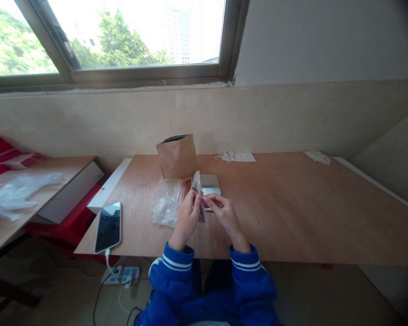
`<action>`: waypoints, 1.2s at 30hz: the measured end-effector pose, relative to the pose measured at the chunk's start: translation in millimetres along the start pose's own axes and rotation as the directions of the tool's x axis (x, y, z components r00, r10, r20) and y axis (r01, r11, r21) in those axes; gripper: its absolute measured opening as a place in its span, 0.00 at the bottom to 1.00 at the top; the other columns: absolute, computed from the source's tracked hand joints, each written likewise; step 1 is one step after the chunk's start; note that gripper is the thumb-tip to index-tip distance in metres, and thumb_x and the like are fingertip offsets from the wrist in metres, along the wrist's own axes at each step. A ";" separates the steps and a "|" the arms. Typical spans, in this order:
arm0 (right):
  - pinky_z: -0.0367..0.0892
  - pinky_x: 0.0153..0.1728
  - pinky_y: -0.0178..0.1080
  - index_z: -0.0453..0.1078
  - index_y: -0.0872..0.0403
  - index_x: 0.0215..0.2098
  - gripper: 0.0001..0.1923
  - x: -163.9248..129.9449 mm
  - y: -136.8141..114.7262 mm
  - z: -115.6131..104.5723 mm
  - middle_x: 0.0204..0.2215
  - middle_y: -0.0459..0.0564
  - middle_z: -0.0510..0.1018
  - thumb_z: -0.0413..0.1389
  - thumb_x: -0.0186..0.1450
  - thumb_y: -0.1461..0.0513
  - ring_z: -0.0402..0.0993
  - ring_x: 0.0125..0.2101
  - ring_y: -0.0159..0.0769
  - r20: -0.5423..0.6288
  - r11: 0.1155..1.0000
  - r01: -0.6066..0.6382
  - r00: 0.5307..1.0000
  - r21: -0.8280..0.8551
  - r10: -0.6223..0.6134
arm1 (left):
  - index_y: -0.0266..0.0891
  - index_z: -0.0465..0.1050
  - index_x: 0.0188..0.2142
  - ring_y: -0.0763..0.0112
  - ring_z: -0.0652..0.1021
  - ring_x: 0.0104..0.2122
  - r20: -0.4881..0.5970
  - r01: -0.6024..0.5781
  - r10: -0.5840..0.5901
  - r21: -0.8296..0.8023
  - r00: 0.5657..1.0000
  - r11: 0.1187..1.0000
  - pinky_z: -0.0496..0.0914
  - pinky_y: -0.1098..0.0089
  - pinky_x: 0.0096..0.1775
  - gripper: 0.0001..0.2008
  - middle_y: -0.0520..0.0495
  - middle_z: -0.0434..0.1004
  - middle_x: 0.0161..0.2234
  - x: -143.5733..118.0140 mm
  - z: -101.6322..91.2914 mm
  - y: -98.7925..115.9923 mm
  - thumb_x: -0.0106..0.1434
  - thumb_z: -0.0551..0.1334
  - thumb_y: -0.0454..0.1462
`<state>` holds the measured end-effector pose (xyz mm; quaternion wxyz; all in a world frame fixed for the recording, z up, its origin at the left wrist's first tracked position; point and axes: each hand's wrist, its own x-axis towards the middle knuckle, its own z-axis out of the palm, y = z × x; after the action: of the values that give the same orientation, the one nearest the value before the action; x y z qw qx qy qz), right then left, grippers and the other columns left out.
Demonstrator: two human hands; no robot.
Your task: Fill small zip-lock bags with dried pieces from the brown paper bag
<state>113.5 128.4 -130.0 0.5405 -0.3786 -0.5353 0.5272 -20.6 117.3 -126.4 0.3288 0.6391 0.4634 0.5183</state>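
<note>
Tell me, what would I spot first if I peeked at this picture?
Probably the two hands in the middle: the left hand and right hand pinch a small clear packet between them above the wooden table. Just behind stands a brown paper bag, and a phone lies near the table's left edge, plugged into a cable.

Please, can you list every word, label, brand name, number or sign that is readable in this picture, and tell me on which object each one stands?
No text can be read anywhere in this view.
Small clear packet held by the left hand and the right hand: dark contents, any print too small to read.
Brown paper bag: plain, no print visible.
Phone: screen dark.
Red package on the side table: white marks too blurred to read.
</note>
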 end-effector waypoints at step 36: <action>0.74 0.35 0.38 0.72 0.51 0.33 0.09 -6.7 -1.7 10.2 0.32 0.49 0.79 0.58 0.63 0.54 0.78 0.32 0.37 -0.055 0.944 0.119 0.988 -0.309 -0.143 | 0.41 0.60 0.28 0.72 0.66 0.28 -0.049 0.036 -0.035 0.021 0.998 0.999 0.61 0.71 0.32 0.14 0.54 0.62 0.26 -0.2 2.4 -2.1 0.69 0.53 0.44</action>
<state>104.7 120.0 -128.1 0.5296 -0.4411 -0.6130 0.3863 -18.8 118.0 -129.0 0.3195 0.6216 0.4881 0.5227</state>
